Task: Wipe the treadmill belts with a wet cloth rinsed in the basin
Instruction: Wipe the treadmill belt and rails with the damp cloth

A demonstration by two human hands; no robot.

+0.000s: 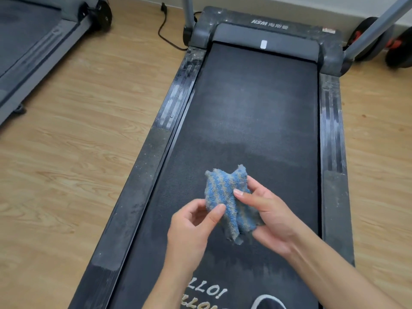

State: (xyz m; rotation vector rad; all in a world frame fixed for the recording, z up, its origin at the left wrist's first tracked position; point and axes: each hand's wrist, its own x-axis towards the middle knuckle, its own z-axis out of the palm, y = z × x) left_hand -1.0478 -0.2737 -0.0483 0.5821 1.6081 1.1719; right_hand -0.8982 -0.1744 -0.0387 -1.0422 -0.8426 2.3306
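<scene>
Holds striped cloth (225,192) just above near end of treadmill belt (256,108), pinched in left hand (189,228), gripped in right hand (274,219). Seemingly midway: wiped dark nearby, dusty grey farther up; second treadmill (26,41), left of belt, pending.
</scene>
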